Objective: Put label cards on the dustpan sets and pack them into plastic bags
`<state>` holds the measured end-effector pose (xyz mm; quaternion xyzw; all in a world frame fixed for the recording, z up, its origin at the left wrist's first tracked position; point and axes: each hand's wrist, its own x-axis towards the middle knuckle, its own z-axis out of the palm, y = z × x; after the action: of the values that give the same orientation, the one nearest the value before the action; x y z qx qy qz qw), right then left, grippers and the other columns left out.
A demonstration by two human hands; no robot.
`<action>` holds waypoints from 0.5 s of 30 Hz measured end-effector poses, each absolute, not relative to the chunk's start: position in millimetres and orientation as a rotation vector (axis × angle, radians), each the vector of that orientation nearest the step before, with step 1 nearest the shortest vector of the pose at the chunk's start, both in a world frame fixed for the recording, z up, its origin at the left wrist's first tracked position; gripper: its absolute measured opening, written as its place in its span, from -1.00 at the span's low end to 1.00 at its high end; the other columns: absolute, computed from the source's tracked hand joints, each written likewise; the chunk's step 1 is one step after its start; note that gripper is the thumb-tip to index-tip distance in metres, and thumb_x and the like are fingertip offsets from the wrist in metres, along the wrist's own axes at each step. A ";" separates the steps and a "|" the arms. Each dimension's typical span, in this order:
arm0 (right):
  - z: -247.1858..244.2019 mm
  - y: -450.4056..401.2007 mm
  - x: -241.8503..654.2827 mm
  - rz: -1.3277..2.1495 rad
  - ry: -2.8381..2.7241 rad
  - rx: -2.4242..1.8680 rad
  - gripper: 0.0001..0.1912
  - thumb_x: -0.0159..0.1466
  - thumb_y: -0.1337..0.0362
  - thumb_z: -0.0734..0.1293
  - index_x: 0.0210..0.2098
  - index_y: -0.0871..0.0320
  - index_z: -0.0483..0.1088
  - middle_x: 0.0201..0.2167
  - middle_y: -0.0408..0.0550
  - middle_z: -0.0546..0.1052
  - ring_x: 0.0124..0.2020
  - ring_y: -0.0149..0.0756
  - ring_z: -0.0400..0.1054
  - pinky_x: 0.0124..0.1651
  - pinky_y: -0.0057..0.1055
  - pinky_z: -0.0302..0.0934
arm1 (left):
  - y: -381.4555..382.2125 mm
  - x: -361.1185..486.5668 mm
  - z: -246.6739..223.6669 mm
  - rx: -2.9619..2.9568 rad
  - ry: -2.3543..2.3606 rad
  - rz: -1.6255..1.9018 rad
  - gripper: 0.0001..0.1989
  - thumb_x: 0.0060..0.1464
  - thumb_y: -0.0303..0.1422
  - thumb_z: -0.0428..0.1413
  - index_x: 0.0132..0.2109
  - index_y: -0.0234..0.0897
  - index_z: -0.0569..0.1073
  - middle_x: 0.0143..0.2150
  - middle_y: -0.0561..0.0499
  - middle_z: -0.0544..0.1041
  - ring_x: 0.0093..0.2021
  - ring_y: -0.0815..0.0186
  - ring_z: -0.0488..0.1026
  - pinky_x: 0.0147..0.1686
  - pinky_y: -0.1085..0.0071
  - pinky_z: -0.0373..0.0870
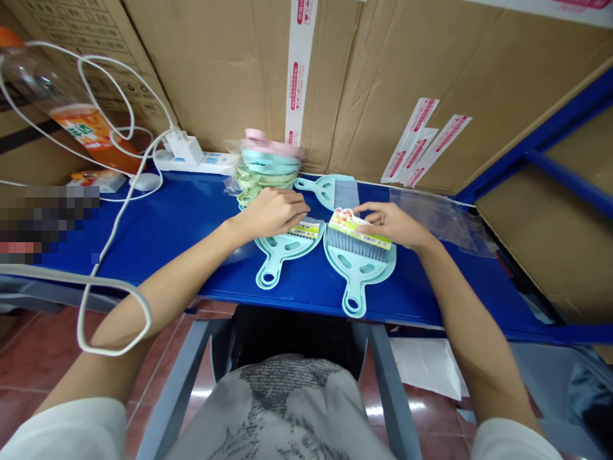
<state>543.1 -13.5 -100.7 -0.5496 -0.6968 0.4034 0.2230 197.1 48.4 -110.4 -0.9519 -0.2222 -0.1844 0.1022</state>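
Two light-blue dustpan-and-brush sets lie side by side on the blue table, handles towards me. On the right-hand dustpan set [357,271], a yellow-green printed label card [348,223] covers the upper bristles. My right hand [390,223] pinches this card's upper right edge, thumb on its front. My left hand [272,214] is closed over the far end of the left-hand dustpan set [280,252], fingers curled down by its label card [307,228]. What those fingers hold is hidden. Behind both sets lies a light-blue brush [330,190] without a card.
Pink, blue and green dustpans [268,163] are stacked behind my left hand. A power strip [215,162], white cable [115,236] and orange drink bottle [81,121] are at left. Clear plastic bags [440,220] lie at right. Cardboard [383,76] walls the back; a blue frame [541,128] borders the right.
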 end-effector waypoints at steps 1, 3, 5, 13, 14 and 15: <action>-102.5 -13.1 542.1 1.101 -2.008 -1.540 -0.13 0.15 -0.17 0.61 0.30 0.17 0.53 -0.40 -0.10 0.64 -0.46 -0.27 0.41 -0.42 -0.40 0.19 | 49.2 196.6 -110.7 -2.817 -0.659 -0.544 -0.56 0.56 -0.29 -0.08 0.05 -0.28 0.71 -0.01 -0.18 0.74 -0.08 0.09 0.69 -0.20 0.20 0.49; -103.8 -12.4 541.6 1.052 -2.141 -1.539 -0.12 0.20 -0.18 0.57 0.35 0.21 0.53 -0.40 -0.10 0.63 -0.45 -0.27 0.38 -0.40 -0.38 0.16 | 49.4 196.1 -110.2 -2.837 -0.671 -0.564 -0.58 0.55 -0.29 -0.06 0.05 -0.27 0.71 -0.01 -0.18 0.75 -0.08 0.09 0.69 -0.20 0.20 0.49; -102.7 -12.6 541.8 0.962 -2.238 -1.526 -0.13 0.21 -0.19 0.56 0.35 0.20 0.56 -0.34 -0.06 0.64 -0.40 -0.26 0.39 -0.34 -0.35 0.20 | 44.3 197.7 -106.7 -2.886 -0.656 -0.616 -0.60 0.55 -0.29 -0.04 0.05 -0.27 0.71 0.00 -0.17 0.75 -0.06 0.09 0.69 -0.16 0.19 0.51; -102.9 -16.6 548.9 0.586 -2.351 -1.473 -0.31 0.27 -0.17 0.52 0.23 0.13 0.67 0.02 0.15 0.65 -0.05 -0.07 0.53 -0.03 -0.20 0.43 | -51.7 242.2 -94.0 -3.154 -0.047 -0.667 -0.60 0.59 -0.12 0.03 0.04 -0.30 0.66 -0.08 -0.16 0.71 -0.04 0.12 0.65 -0.14 0.22 0.54; -103.9 -16.5 550.7 0.559 -2.336 -1.477 -0.34 0.30 -0.15 0.49 0.23 0.13 0.67 0.03 0.17 0.65 -0.03 -0.05 0.54 -0.01 -0.18 0.45 | -64.9 248.9 -97.8 -3.112 0.002 -0.637 -0.58 0.56 -0.07 0.07 -0.04 -0.30 0.66 -0.14 -0.16 0.69 -0.10 0.12 0.64 -0.26 0.23 0.50; -104.9 -16.1 552.6 0.536 -2.315 -1.485 -0.37 0.32 -0.13 0.48 0.22 0.13 0.67 0.04 0.17 0.65 -0.02 -0.04 0.54 0.01 -0.16 0.46 | -76.0 254.6 -102.5 -3.064 0.003 -0.615 -0.57 0.51 -0.02 0.13 -0.11 -0.30 0.65 -0.18 -0.17 0.66 -0.12 0.10 0.62 -0.34 0.23 0.46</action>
<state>552.6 -16.1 -104.9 -0.5224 -0.8143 0.1884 0.1689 254.6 -76.0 -102.5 -0.9804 0.0010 -0.1969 0.0083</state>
